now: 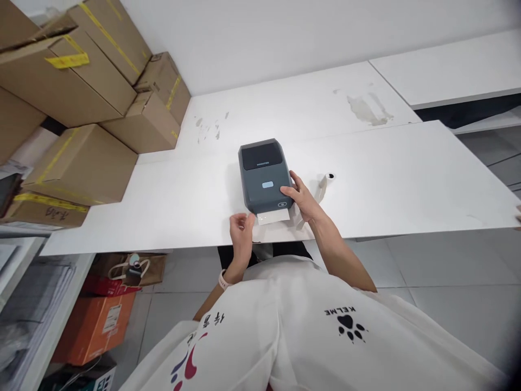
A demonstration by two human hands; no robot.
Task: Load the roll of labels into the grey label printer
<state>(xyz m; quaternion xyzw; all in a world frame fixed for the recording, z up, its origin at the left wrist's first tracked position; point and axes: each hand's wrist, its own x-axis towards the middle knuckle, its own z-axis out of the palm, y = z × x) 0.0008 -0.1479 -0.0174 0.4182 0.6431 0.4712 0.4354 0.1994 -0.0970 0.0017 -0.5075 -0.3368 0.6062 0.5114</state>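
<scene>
A dark grey label printer stands on the white table with a strip of white label paper sticking out of its front edge. My right hand grips the printer's right side, thumb on the top cover and fingers along the side wall. At the front left corner, my left hand has its fingers curled together, their tips beside the label's left end. Whether they pinch the paper cannot be made out. Just right of my right hand lies a small roll of white paper, its loose tail running behind that hand.
Stacked cardboard boxes fill the table's left end against the wall. The white table has its front edge close to my body. An orange box and a paper bag sit below at left. Part of another person's hand shows at the far right.
</scene>
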